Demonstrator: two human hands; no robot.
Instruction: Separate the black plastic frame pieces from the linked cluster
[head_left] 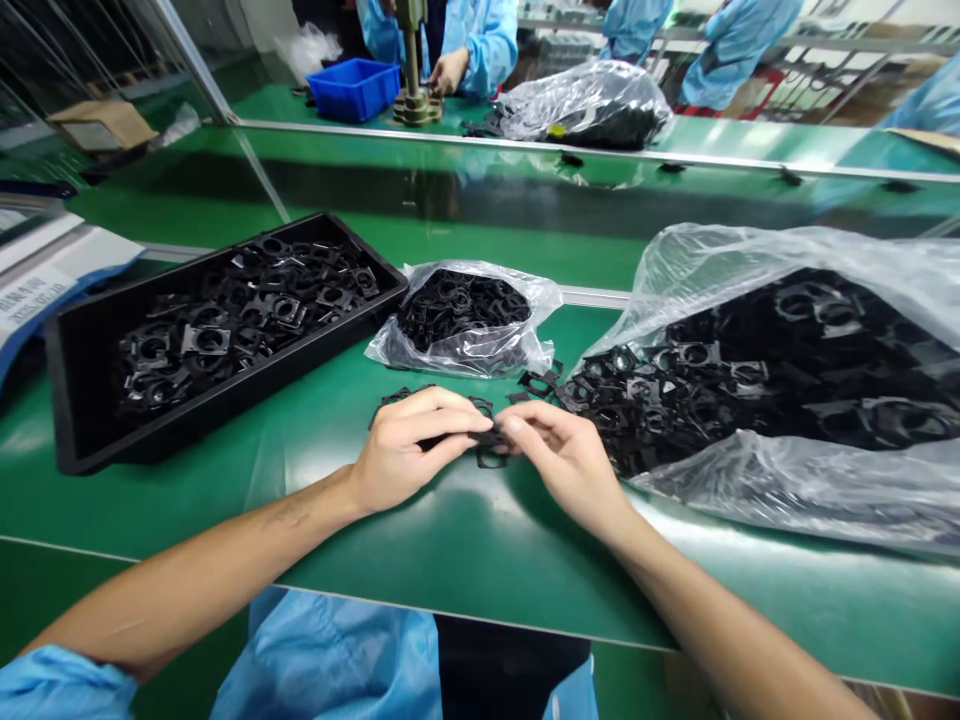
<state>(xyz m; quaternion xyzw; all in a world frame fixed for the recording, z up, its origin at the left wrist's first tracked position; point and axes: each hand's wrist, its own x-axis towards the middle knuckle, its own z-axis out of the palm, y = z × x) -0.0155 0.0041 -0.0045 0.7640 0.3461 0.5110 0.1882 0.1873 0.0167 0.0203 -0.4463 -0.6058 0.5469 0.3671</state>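
My left hand [412, 440] and my right hand [562, 455] meet over the green table, fingers closed in a pinch. Between their fingertips is a small black plastic part [491, 437], mostly covered by the fingers. Just below the fingertips a black square frame with a round opening [492, 459] shows; whether it is held or lies on the table, I cannot tell. Several loose black parts [541, 380] lie behind my hands. To the right, a large clear plastic bag [750, 490] lies open, with many black ring-holed parts [697, 355] spilling toward my right hand.
A black tray [225, 395] full of black parts stands at the left. Behind my hands sits a smaller clear bag [465, 355] of black rings. Across a metal rail, people in blue sleeves work near a blue bin [354, 90], a press [412, 60] and another filled bag [585, 100].
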